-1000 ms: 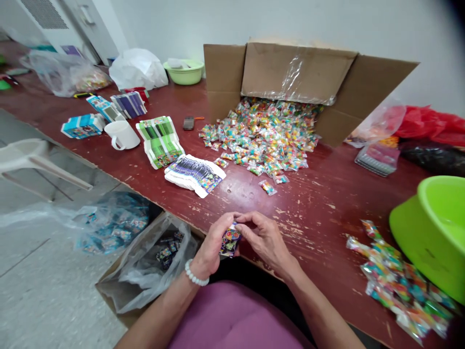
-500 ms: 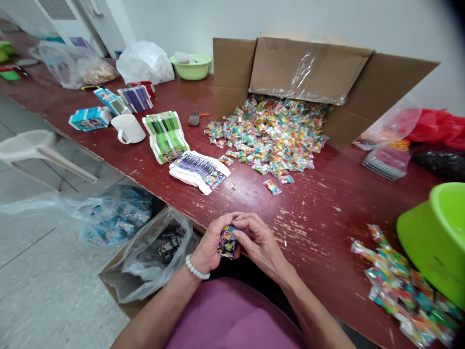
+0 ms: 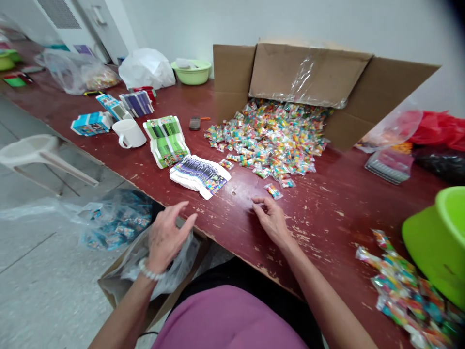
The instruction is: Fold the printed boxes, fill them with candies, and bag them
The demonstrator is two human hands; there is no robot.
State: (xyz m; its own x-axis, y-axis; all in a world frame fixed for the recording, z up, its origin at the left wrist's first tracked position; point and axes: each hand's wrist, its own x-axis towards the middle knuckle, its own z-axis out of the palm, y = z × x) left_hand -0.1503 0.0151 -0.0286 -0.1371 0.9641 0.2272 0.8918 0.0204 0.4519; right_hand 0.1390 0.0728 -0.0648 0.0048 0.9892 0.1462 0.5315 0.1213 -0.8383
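My left hand, with a white bead bracelet on the wrist, is above the plastic-lined carton beside the table edge. Its fingers and thumb are spread and hold nothing visible. My right hand hovers low over the red table, fingers half bent and nothing seen between them. Just beyond its fingertips lies a wrapped candy packet, with another beside it. Flat printed purple cartons lie in a fanned stack between the hands and the green carton stack. Wrapped candies spill from a large cardboard box.
A white mug and blue cartons stand left. More candies lie by a green basin at right. A blue plastic bag and white stool are on the floor.
The small printed box held by both hands has left them and is out of sight. My left hand moved left over the lined carton and opened; my right moved forward toward the candies.
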